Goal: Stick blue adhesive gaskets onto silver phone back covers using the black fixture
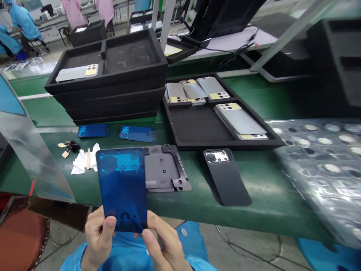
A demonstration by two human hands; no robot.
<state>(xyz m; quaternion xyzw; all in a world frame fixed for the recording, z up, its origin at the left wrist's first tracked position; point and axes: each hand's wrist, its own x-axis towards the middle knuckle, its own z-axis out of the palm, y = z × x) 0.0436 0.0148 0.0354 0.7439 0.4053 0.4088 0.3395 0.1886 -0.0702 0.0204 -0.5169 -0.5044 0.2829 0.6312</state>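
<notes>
A phone-sized flat sheet with dark blue film (122, 192), clear cutouts near its top, is held upright in front of me. My left hand (97, 235) is closed on its lower left edge, thumb on the near face. At the lower right corner, my right hand (165, 241) pinches it between thumb and fingers. Behind the sheet, partly covered, lies a grey metal fixture (163, 169). To the right, a dark grey phone back cover (231, 180) with a camera window rests on the green bench. Two smaller-looking blue sheets (93, 130) (137, 133) lie farther back.
Stacked black trays (113, 90) stand at the back left; another black tray (191, 128) holds several silver phone panels (241, 120). Clear plastic blister trays (324, 162) cover the right side. White tissue (79, 162), a wooden stick (88, 159) and a binder clip (72, 145) lie left.
</notes>
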